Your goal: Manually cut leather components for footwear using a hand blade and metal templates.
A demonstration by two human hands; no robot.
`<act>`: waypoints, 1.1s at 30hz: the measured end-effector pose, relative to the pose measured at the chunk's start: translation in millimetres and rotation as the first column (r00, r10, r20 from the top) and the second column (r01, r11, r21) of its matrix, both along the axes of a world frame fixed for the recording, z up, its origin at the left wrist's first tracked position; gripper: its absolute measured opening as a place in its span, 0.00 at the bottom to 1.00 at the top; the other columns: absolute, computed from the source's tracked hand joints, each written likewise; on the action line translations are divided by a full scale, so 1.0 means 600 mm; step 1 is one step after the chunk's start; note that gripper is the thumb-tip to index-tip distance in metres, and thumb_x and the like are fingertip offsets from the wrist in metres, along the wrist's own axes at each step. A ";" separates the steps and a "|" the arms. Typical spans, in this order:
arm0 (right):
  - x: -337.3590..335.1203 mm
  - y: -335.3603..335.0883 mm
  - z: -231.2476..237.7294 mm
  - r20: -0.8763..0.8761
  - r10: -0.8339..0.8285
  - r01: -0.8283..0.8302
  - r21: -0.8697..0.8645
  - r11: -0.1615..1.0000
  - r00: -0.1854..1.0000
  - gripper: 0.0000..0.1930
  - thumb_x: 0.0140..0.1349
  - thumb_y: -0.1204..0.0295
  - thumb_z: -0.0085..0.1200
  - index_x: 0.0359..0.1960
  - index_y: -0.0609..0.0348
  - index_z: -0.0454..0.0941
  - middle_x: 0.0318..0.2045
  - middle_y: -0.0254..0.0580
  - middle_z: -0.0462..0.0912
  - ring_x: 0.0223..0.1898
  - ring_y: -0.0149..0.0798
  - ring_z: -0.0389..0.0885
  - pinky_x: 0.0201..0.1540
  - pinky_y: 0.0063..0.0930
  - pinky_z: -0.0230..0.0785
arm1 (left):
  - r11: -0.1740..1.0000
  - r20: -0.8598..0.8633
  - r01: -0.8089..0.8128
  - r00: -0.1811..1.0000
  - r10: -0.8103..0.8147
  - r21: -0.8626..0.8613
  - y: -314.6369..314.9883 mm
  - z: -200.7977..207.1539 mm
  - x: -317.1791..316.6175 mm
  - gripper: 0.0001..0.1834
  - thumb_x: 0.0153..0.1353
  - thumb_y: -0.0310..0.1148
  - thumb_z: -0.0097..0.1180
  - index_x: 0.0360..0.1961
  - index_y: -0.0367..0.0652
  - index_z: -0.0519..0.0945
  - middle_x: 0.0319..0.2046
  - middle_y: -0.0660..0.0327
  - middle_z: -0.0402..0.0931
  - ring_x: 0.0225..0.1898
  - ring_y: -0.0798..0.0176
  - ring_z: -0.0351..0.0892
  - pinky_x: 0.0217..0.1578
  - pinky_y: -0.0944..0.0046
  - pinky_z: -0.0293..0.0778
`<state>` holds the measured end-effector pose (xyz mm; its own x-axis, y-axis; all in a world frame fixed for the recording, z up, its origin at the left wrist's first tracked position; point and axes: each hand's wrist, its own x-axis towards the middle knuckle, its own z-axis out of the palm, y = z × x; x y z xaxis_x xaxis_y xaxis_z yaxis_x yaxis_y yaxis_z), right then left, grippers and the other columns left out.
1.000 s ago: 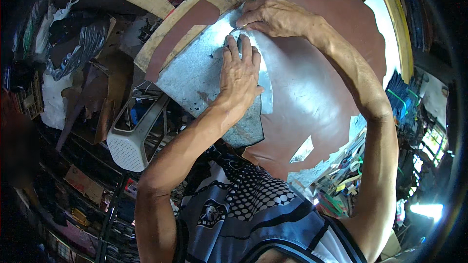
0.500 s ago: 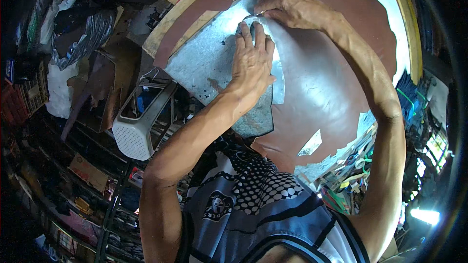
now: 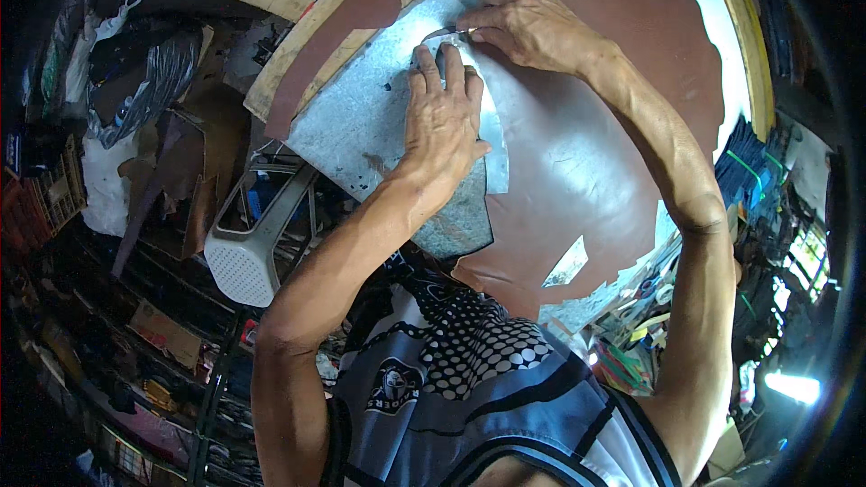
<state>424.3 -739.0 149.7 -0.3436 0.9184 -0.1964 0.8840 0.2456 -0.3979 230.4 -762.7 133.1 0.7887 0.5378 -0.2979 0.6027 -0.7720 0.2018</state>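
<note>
Left hand [image 3: 440, 117] is pressing flat on the pale strip [image 3: 497, 171] running up-and-down at upper centre, right hand [image 3: 532, 32] pinching some thin tool [image 3: 465, 31] near its top end.

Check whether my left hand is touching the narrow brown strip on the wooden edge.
Apart. The head view shows a bare stretch of gray surface between your left hand and the narrow brown strip.
</note>
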 end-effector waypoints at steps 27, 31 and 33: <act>0.012 -0.035 -0.040 -0.325 -0.141 0.197 0.147 0.969 0.935 0.16 0.68 0.66 0.51 0.53 0.57 0.79 0.50 0.48 0.82 0.52 0.53 0.80 0.56 0.43 0.73 | 1.000 -0.030 -0.021 0.999 0.021 0.010 0.008 -0.013 -0.020 0.53 0.42 0.59 0.73 0.61 0.31 0.68 0.65 0.35 0.56 0.65 0.25 0.54 0.59 0.39 0.62; -0.050 -0.122 -0.009 -0.382 -0.461 0.543 0.137 0.829 0.801 0.16 0.62 0.72 0.57 0.51 0.62 0.79 0.40 0.56 0.82 0.38 0.57 0.84 0.41 0.44 0.78 | 0.998 -0.094 0.060 0.994 -0.061 -0.013 -0.004 0.010 0.002 0.56 0.45 0.62 0.68 0.65 0.32 0.64 0.67 0.36 0.53 0.68 0.27 0.50 0.64 0.39 0.56; -0.087 -0.145 -0.043 -0.366 -0.561 0.649 0.183 0.738 0.742 0.15 0.62 0.72 0.55 0.50 0.62 0.79 0.38 0.54 0.82 0.36 0.56 0.83 0.39 0.42 0.78 | 0.997 -0.077 0.071 0.994 -0.071 -0.002 -0.011 0.005 0.008 0.56 0.45 0.63 0.68 0.66 0.32 0.63 0.67 0.36 0.52 0.68 0.27 0.50 0.64 0.39 0.56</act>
